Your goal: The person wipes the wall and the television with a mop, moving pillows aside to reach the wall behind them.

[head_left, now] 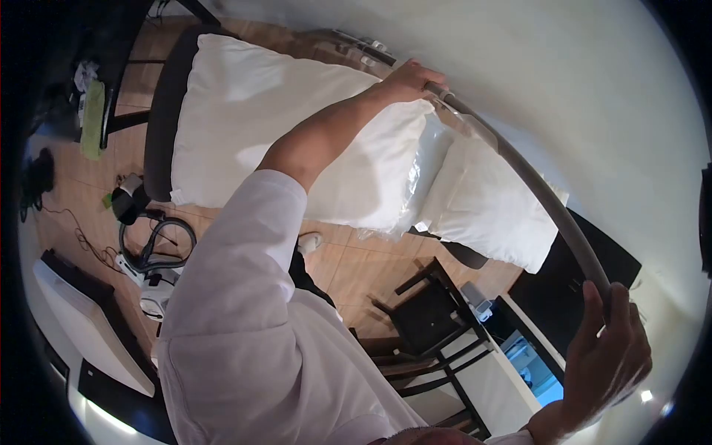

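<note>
A long grey-brown rod (pixel 539 185) runs across the right half of the view and looks curved, close to the pale wall. Its upper end is in my left hand (pixel 409 80), whose fingers are closed on it. Farther down, at the lower right, my right hand (pixel 610 356) wraps round the other part of the rod. Clear plastic (pixel 475 127) hangs about the rod near my left hand. Beneath my left arm lies a large white pillow (pixel 245 111), with a smaller white pillow (pixel 486 196) to its right.
A black chair (pixel 430 317) stands on the tiled floor below. A white vacuum cleaner (pixel 154 297) with a dark hose is at the left, near a cable. Dark furniture (pixel 608 248) stands by the wall at the right. A green cloth (pixel 92 119) hangs at the upper left.
</note>
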Demonstrator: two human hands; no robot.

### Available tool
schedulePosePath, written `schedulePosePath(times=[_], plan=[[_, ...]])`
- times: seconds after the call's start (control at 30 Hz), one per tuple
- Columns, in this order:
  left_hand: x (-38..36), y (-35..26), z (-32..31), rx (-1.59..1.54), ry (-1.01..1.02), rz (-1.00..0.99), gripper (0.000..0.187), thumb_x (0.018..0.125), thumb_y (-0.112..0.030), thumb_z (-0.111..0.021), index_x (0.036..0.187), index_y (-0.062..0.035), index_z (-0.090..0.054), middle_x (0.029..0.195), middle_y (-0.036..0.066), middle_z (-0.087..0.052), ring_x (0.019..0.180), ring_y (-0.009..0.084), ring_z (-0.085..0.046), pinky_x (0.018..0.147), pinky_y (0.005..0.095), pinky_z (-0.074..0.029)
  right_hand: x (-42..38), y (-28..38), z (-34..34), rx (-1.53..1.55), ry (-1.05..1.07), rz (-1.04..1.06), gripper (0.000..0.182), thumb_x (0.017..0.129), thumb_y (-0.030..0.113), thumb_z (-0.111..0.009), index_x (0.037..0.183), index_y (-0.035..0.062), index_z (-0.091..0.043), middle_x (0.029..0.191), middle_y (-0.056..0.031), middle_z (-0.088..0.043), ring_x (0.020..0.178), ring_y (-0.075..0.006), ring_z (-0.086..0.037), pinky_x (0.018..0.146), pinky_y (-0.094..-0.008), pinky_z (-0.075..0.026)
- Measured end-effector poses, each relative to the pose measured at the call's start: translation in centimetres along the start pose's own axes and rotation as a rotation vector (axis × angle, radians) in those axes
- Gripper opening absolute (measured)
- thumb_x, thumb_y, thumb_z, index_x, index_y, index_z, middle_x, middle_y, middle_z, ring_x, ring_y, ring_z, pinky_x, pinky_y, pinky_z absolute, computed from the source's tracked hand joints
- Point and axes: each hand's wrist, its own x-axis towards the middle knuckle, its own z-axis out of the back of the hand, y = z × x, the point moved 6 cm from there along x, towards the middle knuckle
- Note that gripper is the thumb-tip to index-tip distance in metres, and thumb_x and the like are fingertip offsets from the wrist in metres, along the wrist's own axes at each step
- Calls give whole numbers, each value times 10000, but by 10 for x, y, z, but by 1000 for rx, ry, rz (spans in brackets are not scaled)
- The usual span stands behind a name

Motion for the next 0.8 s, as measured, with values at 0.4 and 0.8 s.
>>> schedulePosePath(times=[0.4, 0.8], plan=[[-7, 82, -13, -10, -287, -51, 345, 1003, -364, -658, 838, -76, -563, 753, 115, -621, 760, 400, -623, 706, 490, -456, 66, 48, -54, -110, 190, -42, 384, 1020, 495, -593, 944, 127, -667, 673, -47, -584, 595, -235, -653, 538, -388, -477], [-10, 72, -32, -9, -157, 65, 54, 932, -155, -688, 959, -154, -640, 1026, -23, -773, 974, 233, -706, 929, 446, -416, 30, 33, -61, -32, 141, -120, 425, 1038, 504, -561, 852, 125, -612, 648, -41, -601, 563, -238, -632, 562, -407, -476]])
